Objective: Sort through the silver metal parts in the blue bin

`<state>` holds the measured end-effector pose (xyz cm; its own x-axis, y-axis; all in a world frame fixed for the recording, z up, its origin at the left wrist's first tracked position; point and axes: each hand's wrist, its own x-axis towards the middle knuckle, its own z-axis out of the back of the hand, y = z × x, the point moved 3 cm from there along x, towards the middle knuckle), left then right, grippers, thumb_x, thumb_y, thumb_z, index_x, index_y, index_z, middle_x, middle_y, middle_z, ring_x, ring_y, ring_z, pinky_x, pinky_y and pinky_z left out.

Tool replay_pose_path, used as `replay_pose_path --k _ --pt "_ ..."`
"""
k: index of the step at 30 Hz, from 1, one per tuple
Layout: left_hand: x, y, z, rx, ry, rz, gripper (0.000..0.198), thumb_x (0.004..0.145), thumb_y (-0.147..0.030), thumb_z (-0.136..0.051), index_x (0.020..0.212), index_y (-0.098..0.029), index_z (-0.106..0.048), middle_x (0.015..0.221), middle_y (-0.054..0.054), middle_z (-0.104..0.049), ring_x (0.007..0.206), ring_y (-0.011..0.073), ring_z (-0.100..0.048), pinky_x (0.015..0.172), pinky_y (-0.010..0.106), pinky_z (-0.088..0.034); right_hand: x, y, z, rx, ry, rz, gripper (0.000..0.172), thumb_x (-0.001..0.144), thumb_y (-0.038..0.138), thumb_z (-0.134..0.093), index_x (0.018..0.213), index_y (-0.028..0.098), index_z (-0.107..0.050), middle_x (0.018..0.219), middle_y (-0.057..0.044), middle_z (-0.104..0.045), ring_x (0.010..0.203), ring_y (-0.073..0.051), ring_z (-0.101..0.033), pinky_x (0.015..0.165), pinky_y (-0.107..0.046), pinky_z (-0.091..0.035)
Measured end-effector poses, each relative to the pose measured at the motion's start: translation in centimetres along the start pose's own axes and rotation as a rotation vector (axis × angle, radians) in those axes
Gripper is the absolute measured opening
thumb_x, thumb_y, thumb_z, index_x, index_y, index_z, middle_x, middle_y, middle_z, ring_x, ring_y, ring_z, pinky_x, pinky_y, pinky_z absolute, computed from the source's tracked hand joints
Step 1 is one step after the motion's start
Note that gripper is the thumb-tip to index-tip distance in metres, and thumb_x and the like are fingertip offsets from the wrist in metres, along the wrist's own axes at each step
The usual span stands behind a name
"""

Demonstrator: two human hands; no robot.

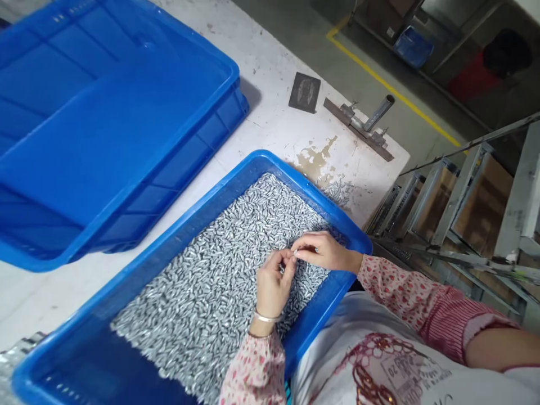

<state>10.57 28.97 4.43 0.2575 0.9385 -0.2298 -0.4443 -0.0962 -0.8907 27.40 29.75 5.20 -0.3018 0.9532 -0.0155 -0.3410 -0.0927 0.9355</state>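
A blue tray (270, 160) holds a wide layer of small silvery metal pieces (211, 275). Above its right part, my left hand (274, 281), with a bracelet at the wrist, has thumb and fingers pinched together. My right hand (323, 250) comes in from the right and meets it fingertip to fingertip. Between the fingertips of both hands is one small silvery piece (295, 253), mostly covered by the fingers.
A large blue crate (202, 118) stands on the white table (270, 67) at the upper left. Farther back lie a dark square plate (304, 92) and a metal bar with clamps (358, 129). Loose pieces (340, 191) lie beyond the tray. Metal racks (472, 197) stand at right.
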Motion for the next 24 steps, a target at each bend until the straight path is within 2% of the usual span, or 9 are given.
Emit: replay_pose_path --k 2,5,7,9,14,18,24 --pt "-1.9 -0.1 0.2 -0.037 -0.040 0.022 0.021 0.085 -0.038 -0.058 0.083 -0.018 -0.065 0.074 0.001 -0.061 0.068 0.0146 -0.054 0.068 0.027 -0.041 -0.8 0.2 -1.5 0.144 0.055 -0.093 0.011 0.085 0.024 -0.062 0.092 0.015 -0.066 0.074 -0.001 -0.067 0.065 -0.010 -0.061 0.064 -0.022 -0.050" --pt "-4.3 0.2 0.1 -0.226 -0.124 0.114 0.021 0.086 -0.038 -0.059 0.086 -0.019 -0.067 0.080 0.002 -0.064 0.074 0.0149 -0.057 0.071 0.027 -0.044 -2.0 0.3 -3.3 0.446 0.120 -0.273 0.016 0.084 0.029 -0.064 0.089 0.014 -0.062 0.065 0.002 -0.064 0.056 -0.009 -0.061 0.056 -0.021 -0.051" --pt "-5.7 0.4 -0.2 -0.370 -0.189 0.184 0.021 0.086 -0.038 -0.061 0.089 -0.018 -0.067 0.084 0.003 -0.066 0.077 0.0151 -0.059 0.074 0.027 -0.046 -2.6 0.6 -4.1 0.579 0.118 -0.335 0.021 0.083 0.033 -0.066 0.090 0.014 -0.060 0.064 0.002 -0.064 0.054 -0.009 -0.061 0.054 -0.022 -0.053" --pt "-6.9 0.5 -0.4 -0.467 -0.249 0.237 0.023 0.084 -0.039 -0.063 0.090 -0.018 -0.068 0.085 0.003 -0.067 0.078 0.0151 -0.060 0.075 0.026 -0.047 -3.1 1.1 -4.6 0.606 0.083 -0.342 0.024 0.082 0.036 -0.068 0.090 0.014 -0.060 0.067 0.001 -0.065 0.057 -0.010 -0.063 0.056 -0.023 -0.055" --pt "-8.7 0.5 -0.2 -0.574 -0.331 0.303 0.025 0.080 -0.040 -0.068 0.089 -0.017 -0.071 0.083 0.004 -0.069 0.075 0.0152 -0.061 0.073 0.027 -0.050 -4.0 2.9 -5.3 0.480 0.033 -0.214 0.021 0.085 0.035 -0.066 0.091 0.015 -0.063 0.071 -0.001 -0.067 0.063 -0.012 -0.066 0.061 -0.024 -0.057" --pt "-9.5 0.2 0.4 -0.591 -0.365 0.307 0.025 0.077 -0.040 -0.071 0.087 -0.017 -0.072 0.081 0.004 -0.070 0.073 0.0156 -0.062 0.073 0.029 -0.051 -4.3 4.0 -5.4 0.281 0.025 -0.082 0.015 0.089 0.030 -0.062 0.091 0.016 -0.064 0.075 -0.002 -0.069 0.066 -0.011 -0.067 0.064 -0.023 -0.056" --pt "-10.3 0.4 0.7 -0.617 -0.395 0.332 0.025 0.074 -0.041 -0.073 0.085 -0.018 -0.074 0.074 0.003 -0.068 0.065 0.0127 -0.057 0.065 0.025 -0.049 -4.4 4.9 -5.5 -0.013 -0.041 0.205 0.006 0.089 0.022 -0.061 0.088 0.018 -0.066 0.082 -0.003 -0.072 0.074 -0.012 -0.067 0.073 -0.023 -0.054"
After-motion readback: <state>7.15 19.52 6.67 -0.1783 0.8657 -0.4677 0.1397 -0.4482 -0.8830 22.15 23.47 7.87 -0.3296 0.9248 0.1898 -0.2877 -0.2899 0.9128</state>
